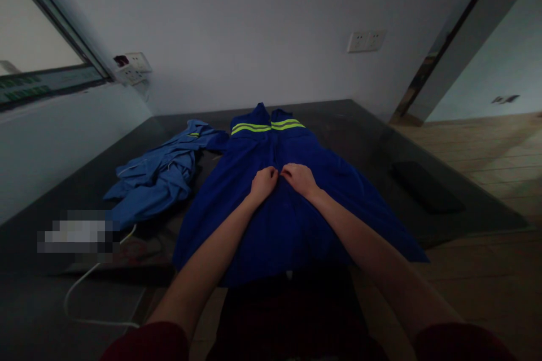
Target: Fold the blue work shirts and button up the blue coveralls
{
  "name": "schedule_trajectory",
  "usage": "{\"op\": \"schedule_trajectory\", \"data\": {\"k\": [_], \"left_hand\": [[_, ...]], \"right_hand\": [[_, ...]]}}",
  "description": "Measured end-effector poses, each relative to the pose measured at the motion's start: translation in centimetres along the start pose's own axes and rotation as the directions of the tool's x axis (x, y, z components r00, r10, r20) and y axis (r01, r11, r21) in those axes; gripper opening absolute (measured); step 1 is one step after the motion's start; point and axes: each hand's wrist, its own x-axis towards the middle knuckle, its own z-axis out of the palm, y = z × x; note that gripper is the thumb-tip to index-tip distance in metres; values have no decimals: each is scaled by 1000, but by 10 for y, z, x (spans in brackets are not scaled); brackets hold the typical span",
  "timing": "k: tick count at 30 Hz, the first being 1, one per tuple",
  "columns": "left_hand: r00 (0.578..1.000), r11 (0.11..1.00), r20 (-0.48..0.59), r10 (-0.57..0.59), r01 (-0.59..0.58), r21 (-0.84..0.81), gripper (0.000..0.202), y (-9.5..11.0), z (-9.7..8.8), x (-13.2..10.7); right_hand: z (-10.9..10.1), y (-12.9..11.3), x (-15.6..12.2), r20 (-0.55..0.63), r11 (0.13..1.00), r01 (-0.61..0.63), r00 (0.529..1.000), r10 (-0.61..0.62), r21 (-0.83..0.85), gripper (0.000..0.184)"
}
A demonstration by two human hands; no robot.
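Note:
A dark blue work garment [271, 225] with yellow-green striped bands lies spread on the dark table, its near edge hanging toward me. My left hand [265, 181] is closed at the garment's middle seam, fingertips pinching the cloth there. Close beside it, my right hand [300, 178] pinches the same seam from the other side. The two sets of fingertips nearly meet. Whether a button or zipper lies between them is too small to tell.
A crumpled lighter blue garment [158, 172] lies to the left, near a white cable [80, 287] and a blurred-out item [78, 235]. A black flat object [425, 186] rests at the table's right. Wall sockets [366, 41] sit behind the table [339, 115].

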Motion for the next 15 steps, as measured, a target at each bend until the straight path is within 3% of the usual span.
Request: {"op": "schedule_trajectory", "data": {"k": [8, 15], "left_hand": [[999, 996, -25, 45, -47, -76, 27, -4, 4, 2], [997, 994, -32, 68, -71, -85, 26, -6, 5, 2]], "right_hand": [[4, 4, 0, -112, 991, -13, 993, 28, 131, 9], [0, 1, -1, -102, 992, -39, 993, 51, 120, 11]]}}
